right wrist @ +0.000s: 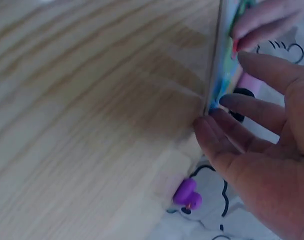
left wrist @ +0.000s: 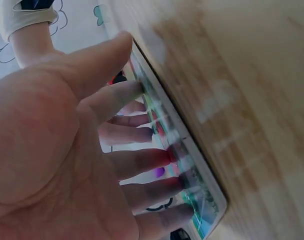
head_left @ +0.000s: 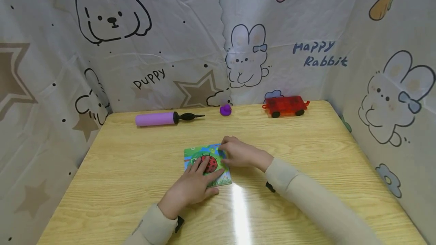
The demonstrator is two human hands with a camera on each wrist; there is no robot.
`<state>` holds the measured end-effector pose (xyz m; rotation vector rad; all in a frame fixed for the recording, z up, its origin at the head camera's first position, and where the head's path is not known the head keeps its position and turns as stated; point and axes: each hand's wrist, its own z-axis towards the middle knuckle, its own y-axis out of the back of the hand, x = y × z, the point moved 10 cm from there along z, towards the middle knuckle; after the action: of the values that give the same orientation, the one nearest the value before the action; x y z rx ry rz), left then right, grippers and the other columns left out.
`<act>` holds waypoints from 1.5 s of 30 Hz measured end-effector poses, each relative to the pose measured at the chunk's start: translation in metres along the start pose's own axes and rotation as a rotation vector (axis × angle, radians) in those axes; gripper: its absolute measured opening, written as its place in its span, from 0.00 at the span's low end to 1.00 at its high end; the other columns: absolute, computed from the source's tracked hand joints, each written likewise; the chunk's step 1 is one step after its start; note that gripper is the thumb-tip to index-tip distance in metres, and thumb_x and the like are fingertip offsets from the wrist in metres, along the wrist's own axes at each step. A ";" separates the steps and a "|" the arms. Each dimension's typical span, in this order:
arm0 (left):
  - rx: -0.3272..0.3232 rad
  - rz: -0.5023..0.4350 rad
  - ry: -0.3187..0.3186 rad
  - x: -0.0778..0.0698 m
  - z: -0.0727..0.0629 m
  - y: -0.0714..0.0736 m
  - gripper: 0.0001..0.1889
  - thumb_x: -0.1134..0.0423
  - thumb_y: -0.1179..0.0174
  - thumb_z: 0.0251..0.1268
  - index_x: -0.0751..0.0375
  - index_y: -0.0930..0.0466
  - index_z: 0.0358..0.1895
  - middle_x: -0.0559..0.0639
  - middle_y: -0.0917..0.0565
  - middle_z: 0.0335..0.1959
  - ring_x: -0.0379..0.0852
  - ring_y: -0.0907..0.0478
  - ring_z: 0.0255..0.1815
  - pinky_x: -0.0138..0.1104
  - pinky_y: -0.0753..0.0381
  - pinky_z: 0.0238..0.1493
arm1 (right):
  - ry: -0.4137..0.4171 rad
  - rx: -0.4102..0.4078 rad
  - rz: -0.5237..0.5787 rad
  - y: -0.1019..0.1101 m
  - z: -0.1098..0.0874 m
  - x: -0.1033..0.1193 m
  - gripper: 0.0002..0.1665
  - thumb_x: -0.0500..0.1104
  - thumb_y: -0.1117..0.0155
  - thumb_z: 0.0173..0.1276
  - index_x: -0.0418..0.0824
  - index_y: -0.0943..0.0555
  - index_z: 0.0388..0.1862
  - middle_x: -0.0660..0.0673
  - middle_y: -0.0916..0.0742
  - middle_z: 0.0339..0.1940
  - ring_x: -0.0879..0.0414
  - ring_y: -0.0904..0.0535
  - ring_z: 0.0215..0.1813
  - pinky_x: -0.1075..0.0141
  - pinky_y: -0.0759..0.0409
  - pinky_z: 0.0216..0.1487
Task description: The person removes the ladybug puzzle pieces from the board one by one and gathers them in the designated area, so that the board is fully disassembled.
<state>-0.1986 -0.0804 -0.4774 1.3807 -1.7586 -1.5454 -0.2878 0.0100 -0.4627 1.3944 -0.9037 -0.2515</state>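
Board looks light, stiff, slick; left fingers lie spread on it, right fingers half-curl at its corner, likely the best hold, grip unclear.

Cartoon-printed cloth behind a wood-grained table

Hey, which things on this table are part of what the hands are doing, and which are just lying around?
In use:
- ladybug picture board, with the left hand resting on it and the right hand at its edge

Just lying about:
- purple pump
- small purple toy
- red toy wagon
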 end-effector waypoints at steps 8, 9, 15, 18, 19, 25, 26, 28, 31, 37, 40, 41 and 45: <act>-0.096 0.114 -0.073 -0.004 -0.001 0.007 0.29 0.48 0.40 0.78 0.36 0.32 0.79 0.70 0.40 0.82 0.75 0.41 0.81 0.64 0.30 0.76 | -0.077 -0.020 -0.039 -0.004 0.017 0.006 0.25 0.45 0.25 0.70 0.33 0.15 0.61 0.37 0.19 0.61 0.44 0.25 0.56 0.52 0.20 0.64; -0.103 0.121 -0.077 -0.004 -0.001 0.008 0.30 0.48 0.39 0.77 0.36 0.31 0.79 0.70 0.39 0.82 0.75 0.40 0.81 0.64 0.29 0.75 | -0.089 -0.020 -0.043 -0.004 0.018 0.006 0.26 0.46 0.25 0.70 0.33 0.15 0.61 0.37 0.19 0.61 0.45 0.25 0.56 0.53 0.19 0.63; -0.086 0.113 -0.070 -0.004 -0.001 0.009 0.30 0.47 0.40 0.78 0.34 0.32 0.80 0.68 0.38 0.82 0.74 0.40 0.81 0.67 0.29 0.74 | -0.181 -0.017 -0.053 0.000 0.023 0.006 0.22 0.45 0.22 0.67 0.33 0.14 0.54 0.39 0.17 0.55 0.47 0.25 0.51 0.56 0.17 0.57; -0.081 0.110 -0.071 -0.003 0.000 0.008 0.28 0.47 0.42 0.79 0.33 0.32 0.79 0.68 0.39 0.82 0.74 0.41 0.81 0.67 0.30 0.74 | -0.211 0.000 -0.067 -0.001 0.024 0.007 0.20 0.43 0.23 0.67 0.32 0.14 0.53 0.38 0.17 0.54 0.46 0.24 0.52 0.55 0.16 0.59; -0.082 0.111 -0.071 -0.003 0.000 0.008 0.28 0.47 0.43 0.80 0.33 0.32 0.79 0.68 0.39 0.82 0.74 0.40 0.81 0.67 0.30 0.74 | -0.216 0.005 -0.078 -0.002 0.025 0.009 0.19 0.42 0.24 0.67 0.32 0.14 0.52 0.37 0.17 0.55 0.46 0.24 0.52 0.55 0.16 0.59; -0.101 0.118 -0.068 -0.001 0.002 0.007 0.26 0.48 0.41 0.79 0.33 0.28 0.77 0.68 0.37 0.81 0.74 0.38 0.79 0.66 0.28 0.73 | -0.247 0.019 -0.109 -0.004 0.025 0.012 0.16 0.42 0.26 0.69 0.34 0.13 0.51 0.37 0.17 0.54 0.46 0.25 0.51 0.55 0.16 0.57; -0.104 0.119 -0.068 -0.001 0.003 0.007 0.26 0.48 0.41 0.79 0.33 0.28 0.76 0.68 0.36 0.81 0.74 0.37 0.79 0.66 0.27 0.72 | -0.251 0.018 -0.106 -0.004 0.025 0.012 0.16 0.42 0.26 0.68 0.34 0.13 0.50 0.37 0.17 0.53 0.47 0.25 0.50 0.55 0.16 0.57; -0.109 0.124 -0.070 -0.001 0.003 0.007 0.26 0.48 0.40 0.78 0.33 0.27 0.76 0.68 0.36 0.80 0.74 0.36 0.78 0.66 0.27 0.72 | -0.257 0.014 -0.101 -0.004 0.025 0.011 0.15 0.41 0.25 0.68 0.34 0.13 0.49 0.37 0.16 0.51 0.47 0.25 0.49 0.55 0.16 0.57; -0.111 0.125 -0.074 -0.001 0.004 0.008 0.26 0.48 0.40 0.78 0.34 0.27 0.76 0.68 0.35 0.80 0.74 0.36 0.78 0.66 0.27 0.72 | -0.261 0.006 -0.095 -0.002 0.028 0.009 0.14 0.40 0.25 0.67 0.34 0.14 0.47 0.37 0.15 0.48 0.46 0.23 0.49 0.54 0.16 0.57; -0.083 0.132 -0.053 0.000 0.006 0.008 0.27 0.48 0.39 0.78 0.34 0.29 0.77 0.72 0.38 0.80 0.74 0.37 0.78 0.65 0.28 0.73 | -0.278 0.009 -0.038 -0.001 0.035 0.002 0.19 0.42 0.21 0.63 0.34 0.15 0.49 0.39 0.14 0.48 0.44 0.21 0.53 0.53 0.16 0.60; -0.057 0.144 -0.024 0.002 0.007 0.008 0.29 0.47 0.40 0.78 0.33 0.32 0.78 0.73 0.40 0.81 0.74 0.38 0.79 0.64 0.28 0.74 | -0.278 0.008 0.004 -0.001 0.036 -0.002 0.24 0.42 0.18 0.61 0.34 0.16 0.52 0.38 0.14 0.50 0.43 0.21 0.56 0.52 0.17 0.63; -0.046 0.149 -0.014 0.003 0.008 0.007 0.29 0.46 0.41 0.78 0.32 0.34 0.79 0.72 0.41 0.82 0.73 0.38 0.80 0.64 0.29 0.75 | -0.276 0.006 0.015 -0.001 0.037 -0.003 0.25 0.42 0.18 0.61 0.34 0.16 0.52 0.39 0.15 0.51 0.43 0.21 0.56 0.52 0.18 0.64; -0.028 0.163 -0.002 0.002 0.009 0.007 0.31 0.45 0.41 0.78 0.30 0.36 0.81 0.71 0.41 0.82 0.73 0.39 0.80 0.64 0.28 0.74 | -0.270 0.005 0.028 -0.002 0.035 -0.005 0.26 0.43 0.18 0.61 0.35 0.18 0.55 0.39 0.16 0.52 0.44 0.23 0.57 0.52 0.19 0.65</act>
<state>-0.2091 -0.0784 -0.4738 1.1915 -1.7955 -1.4786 -0.3144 -0.0130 -0.4701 1.3710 -1.1453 -0.4232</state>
